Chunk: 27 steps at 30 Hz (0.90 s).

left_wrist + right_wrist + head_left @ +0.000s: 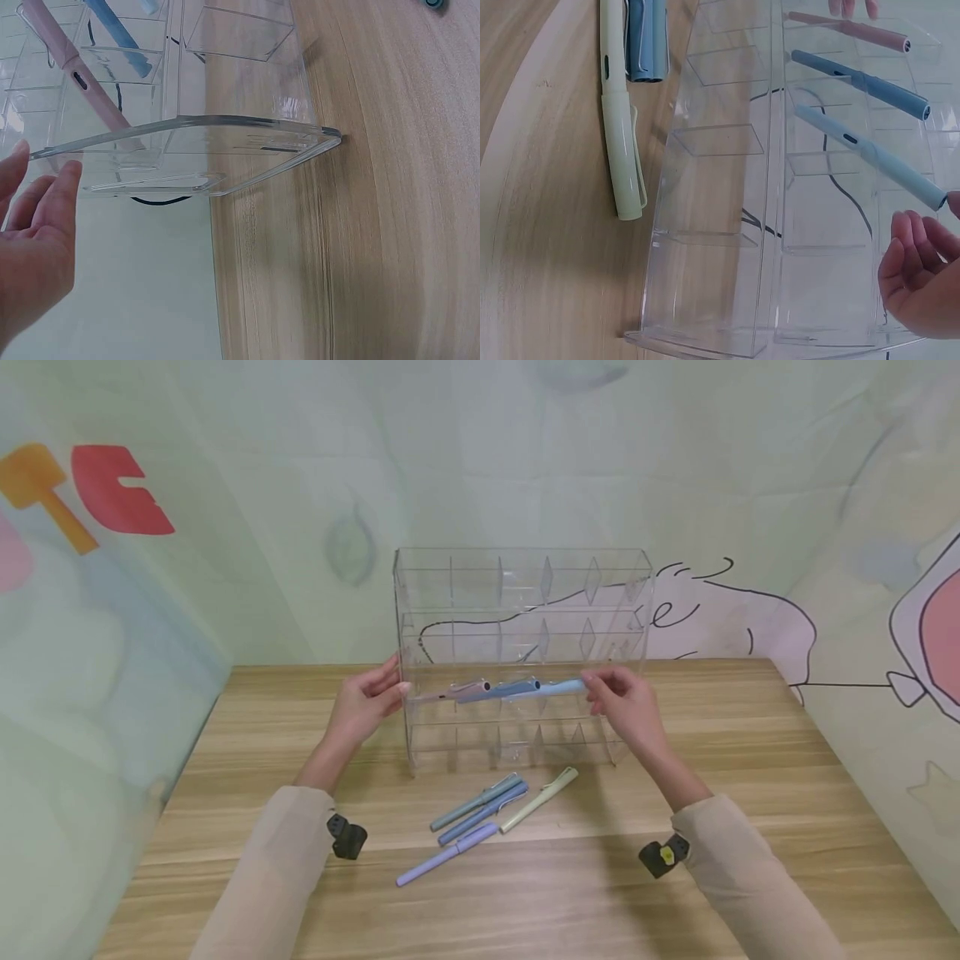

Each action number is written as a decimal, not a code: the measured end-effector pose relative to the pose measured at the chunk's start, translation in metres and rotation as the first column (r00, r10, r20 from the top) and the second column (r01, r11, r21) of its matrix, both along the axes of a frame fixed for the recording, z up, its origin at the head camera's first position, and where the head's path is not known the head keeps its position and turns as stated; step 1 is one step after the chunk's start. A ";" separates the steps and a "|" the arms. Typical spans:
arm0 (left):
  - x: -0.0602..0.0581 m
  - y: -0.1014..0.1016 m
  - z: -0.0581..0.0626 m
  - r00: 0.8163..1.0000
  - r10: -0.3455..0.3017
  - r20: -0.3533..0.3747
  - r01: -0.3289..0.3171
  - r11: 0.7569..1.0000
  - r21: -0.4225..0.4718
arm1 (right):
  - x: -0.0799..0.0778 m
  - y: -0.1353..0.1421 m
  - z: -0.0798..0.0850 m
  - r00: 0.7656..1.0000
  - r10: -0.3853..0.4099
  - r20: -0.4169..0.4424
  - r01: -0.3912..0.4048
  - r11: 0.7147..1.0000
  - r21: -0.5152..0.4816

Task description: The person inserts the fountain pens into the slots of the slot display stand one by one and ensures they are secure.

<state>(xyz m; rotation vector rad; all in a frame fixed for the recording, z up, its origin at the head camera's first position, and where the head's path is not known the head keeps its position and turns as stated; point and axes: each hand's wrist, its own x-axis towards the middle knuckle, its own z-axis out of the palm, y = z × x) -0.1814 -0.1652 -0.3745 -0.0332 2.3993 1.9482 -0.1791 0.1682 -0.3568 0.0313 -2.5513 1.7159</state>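
Note:
A clear acrylic rack point(402, 635) with several tiers and dividers stands upright on the table. My left hand point(363, 702) holds its left side wall, thumb at the front edge and fingers beyond; the left wrist view shows the wall's edge point(225, 120) between them. At the rack's right, my right hand point(626, 697) pinches the cap end of a light blue pen point(877, 161), which lies slanted in one tier. Beside it in that tier rest a darker blue pen point(862, 82) and a pink pen point(851, 30). The right fingertips are partly cut off in the right wrist view.
In front of the rack lie a teal pen point(476, 803), a blue pen point(482, 814), a lavender pen point(447, 856) and a pale green pen point(538, 800) on the wooden table point(570, 902). A printed cloth backdrop point(285, 527) hangs behind the table.

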 end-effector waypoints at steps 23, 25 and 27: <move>0.000 0.000 0.000 1.000 0.001 0.020 -0.001 1.000 0.012 | -0.002 0.006 0.002 0.980 0.163 -0.116 -0.158 0.986 0.058; 0.000 -0.001 0.000 1.000 0.002 0.021 -0.002 1.000 0.011 | -0.002 0.007 0.002 0.979 0.168 -0.118 -0.163 0.985 0.051; 0.000 -0.001 0.000 1.000 0.006 0.025 -0.006 1.000 0.011 | -0.002 0.008 0.000 0.977 0.173 -0.122 -0.169 0.985 0.037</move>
